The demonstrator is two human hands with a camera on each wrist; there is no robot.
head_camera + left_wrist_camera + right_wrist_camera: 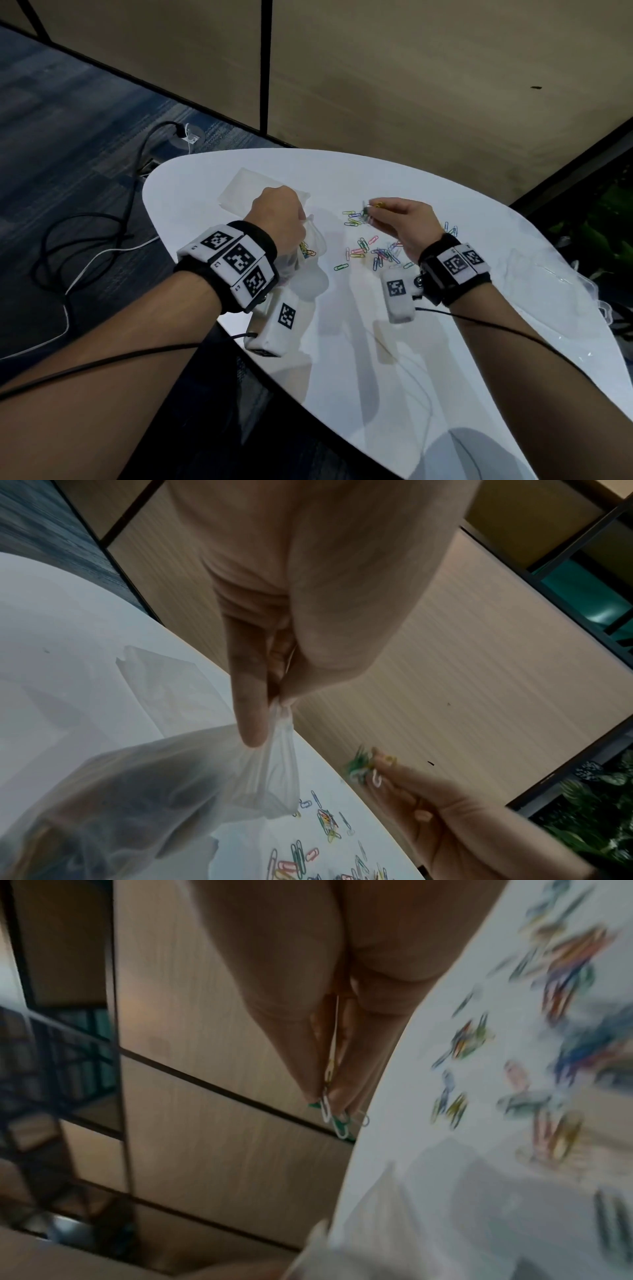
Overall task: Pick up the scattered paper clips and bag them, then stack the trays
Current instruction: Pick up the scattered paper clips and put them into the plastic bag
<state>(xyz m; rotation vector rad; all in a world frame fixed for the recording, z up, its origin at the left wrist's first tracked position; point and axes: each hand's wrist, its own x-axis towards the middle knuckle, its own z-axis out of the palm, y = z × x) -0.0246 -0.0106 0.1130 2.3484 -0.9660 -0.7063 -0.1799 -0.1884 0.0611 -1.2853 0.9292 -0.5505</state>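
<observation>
My left hand (pixel 281 219) pinches the rim of a clear plastic bag (pixel 308 270) that hangs onto the white table (pixel 428 359); some coloured clips show inside it. In the left wrist view the bag (pixel 192 777) droops from the left hand (pixel 277 702). My right hand (pixel 376 214) is raised over the table and pinches a small bunch of paper clips (pixel 368 207), seen at the right hand's (pixel 329 1096) fingertips as the held clips (pixel 334 1118). Several loose coloured paper clips (pixel 373 251) lie scattered beneath it. A clear tray (pixel 246 186) lies behind my left hand.
Another clear plastic tray (pixel 561 284) lies at the table's right edge. Cables (pixel 102 240) run over the carpet left of the table. Beige partition walls (pixel 411 85) stand behind the table's far edge, and green plants (pixel 613 226) at the right.
</observation>
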